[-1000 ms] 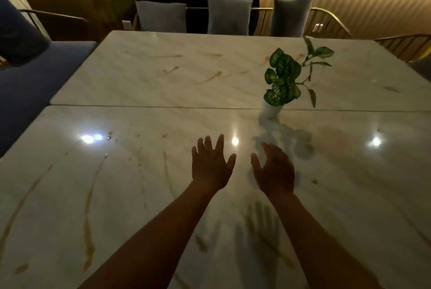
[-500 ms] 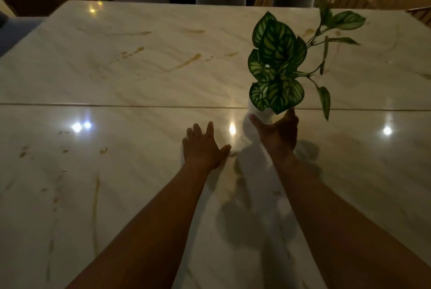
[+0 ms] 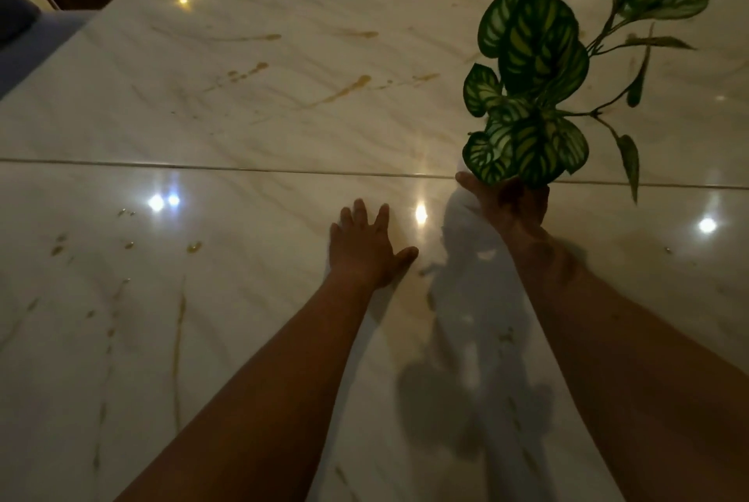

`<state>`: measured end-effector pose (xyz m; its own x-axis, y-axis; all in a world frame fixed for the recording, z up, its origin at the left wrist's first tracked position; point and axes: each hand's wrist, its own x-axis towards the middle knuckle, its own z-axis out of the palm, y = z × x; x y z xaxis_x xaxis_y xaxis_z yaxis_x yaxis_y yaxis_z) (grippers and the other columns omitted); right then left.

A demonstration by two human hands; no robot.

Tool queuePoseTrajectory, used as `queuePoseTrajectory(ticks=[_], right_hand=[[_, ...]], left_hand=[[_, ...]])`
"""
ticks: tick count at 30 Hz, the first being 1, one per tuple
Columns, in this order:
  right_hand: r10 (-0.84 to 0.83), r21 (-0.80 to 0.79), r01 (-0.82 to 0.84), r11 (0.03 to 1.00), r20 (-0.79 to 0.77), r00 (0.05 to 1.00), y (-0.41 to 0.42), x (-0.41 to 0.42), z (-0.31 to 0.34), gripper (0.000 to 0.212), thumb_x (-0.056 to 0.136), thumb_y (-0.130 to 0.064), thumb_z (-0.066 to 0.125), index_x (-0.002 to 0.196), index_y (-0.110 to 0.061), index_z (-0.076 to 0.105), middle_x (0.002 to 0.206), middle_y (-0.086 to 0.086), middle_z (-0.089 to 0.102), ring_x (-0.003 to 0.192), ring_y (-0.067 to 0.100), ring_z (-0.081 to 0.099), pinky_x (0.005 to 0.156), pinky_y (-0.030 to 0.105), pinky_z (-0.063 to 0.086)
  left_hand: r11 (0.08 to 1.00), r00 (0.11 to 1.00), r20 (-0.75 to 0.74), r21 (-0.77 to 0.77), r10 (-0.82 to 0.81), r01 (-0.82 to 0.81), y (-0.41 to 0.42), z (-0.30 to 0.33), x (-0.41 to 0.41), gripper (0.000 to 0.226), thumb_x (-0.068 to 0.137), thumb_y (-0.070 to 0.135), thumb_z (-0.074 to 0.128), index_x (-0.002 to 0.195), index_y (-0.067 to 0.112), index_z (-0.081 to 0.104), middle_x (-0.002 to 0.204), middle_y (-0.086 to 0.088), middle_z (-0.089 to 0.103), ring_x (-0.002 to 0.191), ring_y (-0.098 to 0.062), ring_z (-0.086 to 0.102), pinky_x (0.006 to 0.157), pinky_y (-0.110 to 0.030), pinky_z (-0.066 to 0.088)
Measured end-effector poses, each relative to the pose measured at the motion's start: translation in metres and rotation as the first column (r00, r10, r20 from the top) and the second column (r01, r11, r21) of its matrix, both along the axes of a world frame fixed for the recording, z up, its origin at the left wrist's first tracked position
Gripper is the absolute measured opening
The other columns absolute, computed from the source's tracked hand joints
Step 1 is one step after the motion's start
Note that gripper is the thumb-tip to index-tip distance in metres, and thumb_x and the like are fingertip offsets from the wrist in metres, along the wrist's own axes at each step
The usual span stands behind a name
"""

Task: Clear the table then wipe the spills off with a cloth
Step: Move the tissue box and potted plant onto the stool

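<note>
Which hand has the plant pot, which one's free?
The right hand grips the small white pot of the green variegated-leaf plant. The left hand holds nothing, fingers spread over the marble table.

Dim warm light, point glare on glossy table (image 3: 251,128), soft shadows, wide-angle edge bending

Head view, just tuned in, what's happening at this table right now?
A person is clearing a marble table. Their right hand grips the white pot of a small potted plant with green patterned leaves, near the seam between the two slabs. The left hand lies flat on the tabletop, fingers spread. Brownish spill streaks mark both slabs, and no cloth is in view, so wiping has not begun.
</note>
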<state>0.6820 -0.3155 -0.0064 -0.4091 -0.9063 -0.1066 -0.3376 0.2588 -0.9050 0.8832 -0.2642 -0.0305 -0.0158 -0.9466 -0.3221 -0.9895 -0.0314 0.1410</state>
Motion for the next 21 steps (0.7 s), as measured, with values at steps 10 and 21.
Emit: queuePoseTrajectory(ticks=[10, 21], right_hand=[[0.074, -0.042, -0.079, 0.996, -0.12, 0.99, 0.097, 0.02, 0.048, 0.095, 0.057, -0.052, 0.092, 0.138, -0.021, 0.053, 0.135, -0.002, 0.06, 0.125, 0.019, 0.054, 0.098, 0.023, 0.041], [0.143, -0.045, -0.154, 0.987, -0.186, 0.972, 0.258, 0.145, 0.116, 0.112, 0.044, -0.078, 0.073, 0.139, -0.025, 0.05, 0.134, -0.001, 0.06, 0.123, 0.023, 0.055, 0.103, 0.04, 0.048]], left_hand=[[0.986, 0.99, -0.122, -0.141, 0.069, -0.086, 0.088, 0.047, 0.041, 0.083, 0.096, 0.072, 0.036, 0.162, 0.028, 0.009, 0.169, -0.015, 0.01, 0.154, -0.038, 0.009, 0.123, -0.052, 0.02], [0.955, 0.989, -0.077, -0.26, 0.127, -0.143, 0.232, 0.143, 0.174, 0.082, 0.098, 0.069, 0.034, 0.162, 0.027, 0.006, 0.168, -0.019, 0.007, 0.154, -0.041, 0.003, 0.124, -0.052, 0.014]])
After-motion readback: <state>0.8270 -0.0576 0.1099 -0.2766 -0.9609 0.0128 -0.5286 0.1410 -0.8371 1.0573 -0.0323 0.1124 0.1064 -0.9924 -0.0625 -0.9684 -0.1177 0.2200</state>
